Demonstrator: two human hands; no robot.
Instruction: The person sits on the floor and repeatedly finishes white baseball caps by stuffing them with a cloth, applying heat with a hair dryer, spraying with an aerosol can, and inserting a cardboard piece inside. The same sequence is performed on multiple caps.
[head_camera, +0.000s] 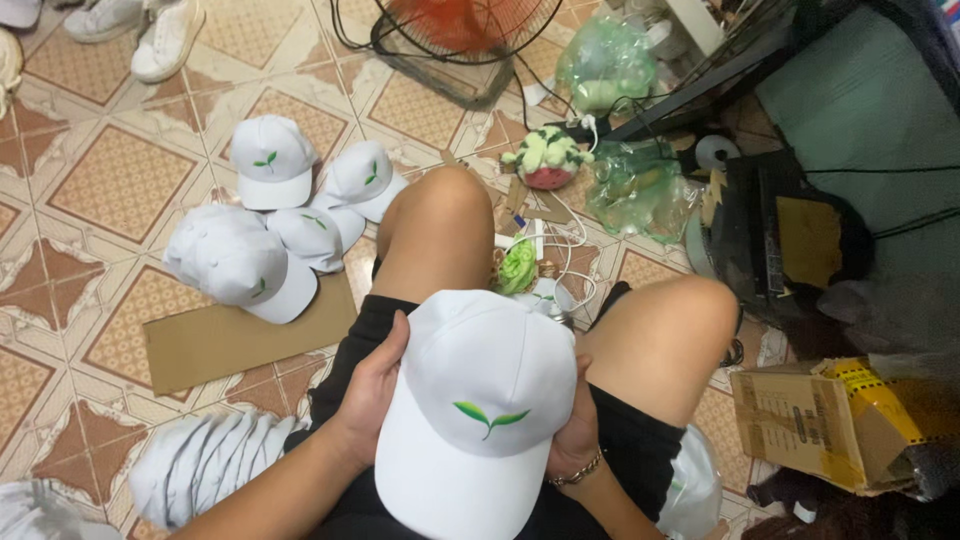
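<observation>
A white cap (480, 410) with a green leaf mark on its front rests on my lap, brim toward me. My left hand (372, 388) grips its left side with the thumb on the crown. On the right side, my right hand (574, 438), with a bracelet on the wrist, holds the cap and is mostly hidden behind it. My bare knees rise just beyond the cap.
Several finished white caps (270, 215) lie on the tiled floor at the left, partly on a cardboard sheet (215, 345). A stack of nested caps (205, 465) sits by my left arm. A fan (465, 35), plastic bags (635, 185), cables and a cardboard box (830, 420) crowd the right.
</observation>
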